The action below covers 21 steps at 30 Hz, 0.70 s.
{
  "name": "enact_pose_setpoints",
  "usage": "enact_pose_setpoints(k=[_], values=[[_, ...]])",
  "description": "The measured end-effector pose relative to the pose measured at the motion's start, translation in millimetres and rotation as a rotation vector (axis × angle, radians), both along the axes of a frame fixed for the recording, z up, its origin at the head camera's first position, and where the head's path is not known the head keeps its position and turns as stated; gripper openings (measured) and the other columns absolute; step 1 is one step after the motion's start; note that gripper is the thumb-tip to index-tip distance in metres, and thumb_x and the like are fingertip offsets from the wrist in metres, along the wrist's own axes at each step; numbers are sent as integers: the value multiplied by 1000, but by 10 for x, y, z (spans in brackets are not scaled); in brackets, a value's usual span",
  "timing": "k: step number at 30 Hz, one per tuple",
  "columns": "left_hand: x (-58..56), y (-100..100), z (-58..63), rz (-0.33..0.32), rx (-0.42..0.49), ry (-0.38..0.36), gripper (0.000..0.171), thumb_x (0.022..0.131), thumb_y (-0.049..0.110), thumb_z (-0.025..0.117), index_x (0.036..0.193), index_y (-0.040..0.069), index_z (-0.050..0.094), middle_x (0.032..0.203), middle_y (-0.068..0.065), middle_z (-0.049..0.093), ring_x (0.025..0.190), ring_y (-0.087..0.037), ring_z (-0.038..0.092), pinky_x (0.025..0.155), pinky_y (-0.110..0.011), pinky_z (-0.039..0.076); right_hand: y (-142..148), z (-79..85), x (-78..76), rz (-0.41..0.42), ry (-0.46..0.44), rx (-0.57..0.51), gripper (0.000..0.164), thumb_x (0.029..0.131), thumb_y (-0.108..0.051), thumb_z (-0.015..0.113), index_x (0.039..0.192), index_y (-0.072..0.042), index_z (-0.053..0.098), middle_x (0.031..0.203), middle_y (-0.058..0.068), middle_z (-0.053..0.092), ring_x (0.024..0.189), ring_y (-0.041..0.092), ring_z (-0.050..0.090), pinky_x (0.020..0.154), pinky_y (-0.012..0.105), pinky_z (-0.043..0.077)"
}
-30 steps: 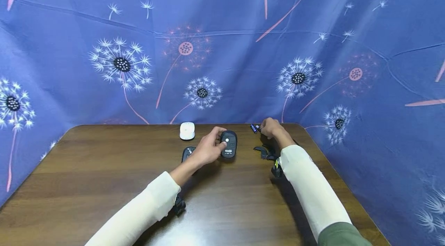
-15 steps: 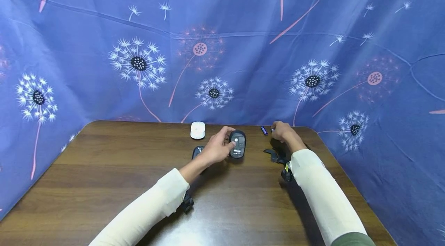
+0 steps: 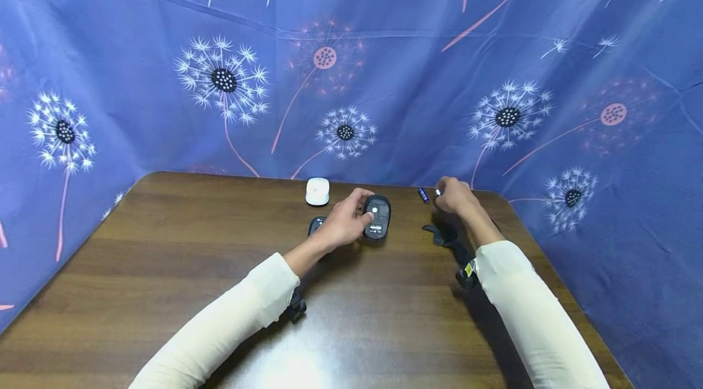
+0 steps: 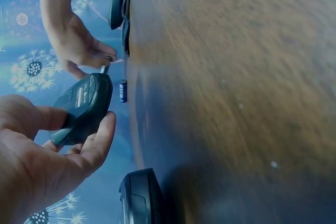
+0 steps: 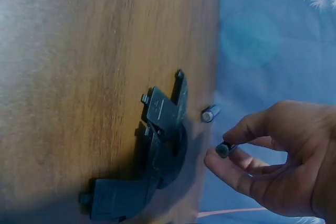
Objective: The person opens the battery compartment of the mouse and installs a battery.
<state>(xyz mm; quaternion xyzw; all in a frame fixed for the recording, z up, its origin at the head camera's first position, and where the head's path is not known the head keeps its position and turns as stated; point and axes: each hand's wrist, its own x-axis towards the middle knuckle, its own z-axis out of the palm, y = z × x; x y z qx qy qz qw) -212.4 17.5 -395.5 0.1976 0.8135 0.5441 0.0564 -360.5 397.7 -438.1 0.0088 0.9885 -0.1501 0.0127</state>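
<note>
My left hand (image 3: 345, 223) grips a black computer mouse (image 3: 376, 221) by its sides, its underside with a white label turned towards me. In the left wrist view the thumb lies on one face of that mouse and the fingers on the other. To the right, near the table's back edge, my right hand (image 3: 458, 196) pinches a small battery (image 5: 223, 150) between thumb and fingertips. A second battery (image 3: 423, 195), dark blue, lies on the table just left of that hand. Black plastic mouse covers (image 5: 163, 111) lie in front of the right hand, partly overlapping.
A white mouse (image 3: 317, 192) sits near the back edge of the wooden table (image 3: 192, 242). Another dark mouse (image 3: 315, 224) lies behind the left wrist, partly hidden by it. A blue dandelion-print curtain (image 3: 395, 102) hangs close behind the table.
My right hand has picked up one battery beside the other and now shows it at its fingertips. The left hand keeps its grip on the mouse. The head view has shifted slightly.
</note>
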Motion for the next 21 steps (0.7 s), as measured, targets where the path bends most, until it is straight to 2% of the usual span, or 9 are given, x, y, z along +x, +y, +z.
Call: enact_pose_setpoints(k=[4, 5, 7, 9, 12, 14, 16, 19, 21], values=[[-4, -18, -6, 4, 21, -24, 48, 113, 9, 63, 161, 13, 55, 139, -24, 68, 108, -29, 73, 69, -36, 67, -486, 580, 667, -6, 23, -73, 48, 87, -13, 65, 134, -3, 71, 119, 22, 75, 112, 45, 62, 91, 59, 58], [-5, -23, -11, 7, 22, -28, 49, 114, 9, 63, 161, 12, 54, 141, -24, 68, 110, -30, 74, 69, -36, 67, -570, 651, 783, -2, 47, -91, 48, 87, -13, 63, 133, -1, 71, 114, 22, 75, 111, 45, 62, 91, 59, 57], [-6, -33, -24, 9, 22, -38, 49, 114, 11, 63, 162, 14, 54, 143, -24, 66, 116, -32, 73, 69, -35, 67, -727, 784, 981, -6, 41, -148, 49, 91, -11, 60, 138, 3, 68, 122, 25, 77, 118, 46, 64, 96, 59, 57], [-8, -39, -29, 10, 18, -44, 49, 115, 13, 62, 163, 16, 53, 145, -24, 65, 119, -33, 73, 70, -36, 67, -784, 795, 1066, 1, 47, -214, 48, 94, -10, 57, 139, 5, 67, 125, 27, 79, 109, 37, 72, 92, 48, 62], [-16, -48, -32, 0, 20, -55, 49, 116, 14, 61, 164, 18, 52, 146, -24, 64, 118, -32, 73, 72, -40, 68, -803, 750, 1103, 3, 25, -341, 41, 101, -11, 53, 137, 7, 65, 126, 31, 78, 96, 28, 80, 87, 40, 69], [-20, -53, -23, -1, 22, -59, 49, 116, 14, 61, 164, 19, 52, 146, -24, 64, 116, -30, 73, 74, -44, 70, -828, 732, 1133, 1, 3, -433, 36, 105, -11, 51, 133, 8, 63, 117, 29, 78, 87, 22, 79, 84, 38, 72], [-25, -57, -18, 2, 26, -55, 49, 116, 14, 61, 164, 18, 53, 145, -23, 65, 113, -28, 73, 74, -43, 70, -867, 724, 1171, 0, -19, -522, 31, 108, -10, 49, 130, 8, 61, 110, 24, 76, 89, 23, 78, 86, 43, 73], [-31, -61, -11, 11, 39, -42, 47, 115, 11, 62, 161, 15, 55, 140, -22, 68, 110, -28, 74, 71, -39, 68, -943, 694, 1225, 1, -25, -618, 24, 109, -7, 47, 121, 7, 61, 100, 13, 72, 84, 18, 72, 77, 36, 70], [-36, -65, -11, 14, 46, -34, 45, 114, 10, 62, 159, 13, 56, 137, -22, 70, 109, -28, 75, 69, -35, 66, -1008, 666, 1258, 16, -4, -636, 21, 109, -6, 46, 114, 5, 63, 95, 10, 70, 80, 17, 66, 70, 30, 63]])
